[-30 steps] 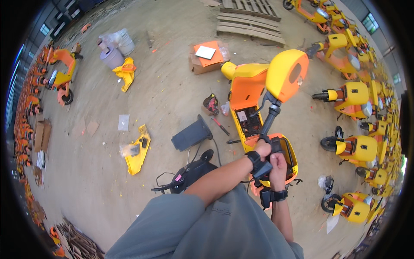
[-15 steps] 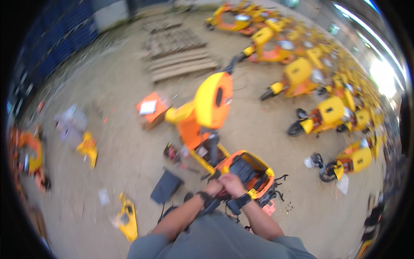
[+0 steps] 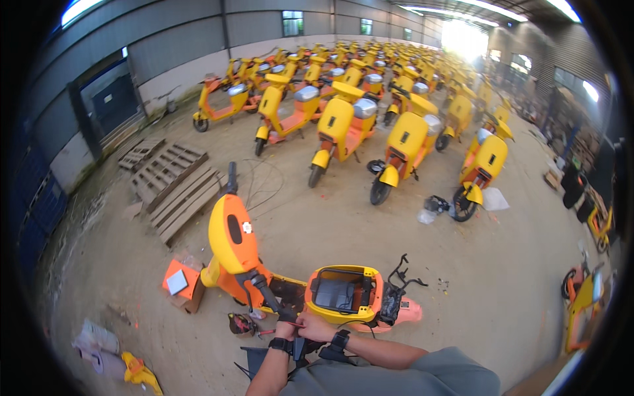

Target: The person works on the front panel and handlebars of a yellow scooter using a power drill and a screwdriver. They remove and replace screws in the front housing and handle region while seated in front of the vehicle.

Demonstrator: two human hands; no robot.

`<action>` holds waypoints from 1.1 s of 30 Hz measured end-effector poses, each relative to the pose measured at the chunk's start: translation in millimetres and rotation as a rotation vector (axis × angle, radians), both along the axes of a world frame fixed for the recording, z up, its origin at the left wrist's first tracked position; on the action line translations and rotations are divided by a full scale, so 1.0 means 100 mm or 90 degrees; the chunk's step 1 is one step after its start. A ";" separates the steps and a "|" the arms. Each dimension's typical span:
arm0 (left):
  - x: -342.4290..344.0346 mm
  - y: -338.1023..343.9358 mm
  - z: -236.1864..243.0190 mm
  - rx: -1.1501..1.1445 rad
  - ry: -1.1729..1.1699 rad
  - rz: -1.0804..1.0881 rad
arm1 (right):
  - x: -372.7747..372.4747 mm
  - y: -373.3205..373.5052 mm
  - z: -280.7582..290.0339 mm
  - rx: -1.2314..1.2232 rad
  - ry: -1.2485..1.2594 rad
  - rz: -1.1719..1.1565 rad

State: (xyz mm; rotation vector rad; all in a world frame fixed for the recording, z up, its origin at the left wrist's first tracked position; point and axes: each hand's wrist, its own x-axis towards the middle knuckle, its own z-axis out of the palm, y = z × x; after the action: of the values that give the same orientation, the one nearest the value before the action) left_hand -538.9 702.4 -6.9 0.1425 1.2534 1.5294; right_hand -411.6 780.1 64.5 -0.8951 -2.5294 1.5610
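Yellow-and-orange plastic scooter (image 3: 342, 315) stood just beyond the bare left hand (image 3: 285, 329) and bare right hand (image 3: 316, 327), which, curled close together, partly hid its near side, and what they gripped I could not tell.

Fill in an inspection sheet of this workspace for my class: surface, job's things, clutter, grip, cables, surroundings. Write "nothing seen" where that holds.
Surface: tan floor, small dark bits scattered on it.
Job's things: yellow-orange scooter, upright, its compartment open on top.
Clutter: wooden pallets, cardboard box with an orange item on top, loose yellow part.
Grip: left hand and right hand close together beside the scooter; what they hold is unclear.
Cables: thin dark loop on the floor near the pallets.
Surroundings: rows of yellow scooters, grey panelled wall with windows.
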 end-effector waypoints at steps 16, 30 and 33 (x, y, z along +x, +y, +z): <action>-0.24 0.80 -0.64 0.155 -0.048 -0.072 | 0.50 0.10 0.35 0.066 -0.026 0.010; 0.19 0.59 -0.40 0.073 -0.139 -0.236 | 0.40 0.29 0.22 0.070 0.190 -0.240; 0.18 0.71 -0.47 -0.057 -0.020 -0.234 | 0.33 0.32 0.15 0.042 0.145 -0.271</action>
State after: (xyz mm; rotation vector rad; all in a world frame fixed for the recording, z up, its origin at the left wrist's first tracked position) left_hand -521.2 773.3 -54.0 0.2726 1.1933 1.1535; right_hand -379.0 812.5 79.9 -1.0860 -2.0527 1.3515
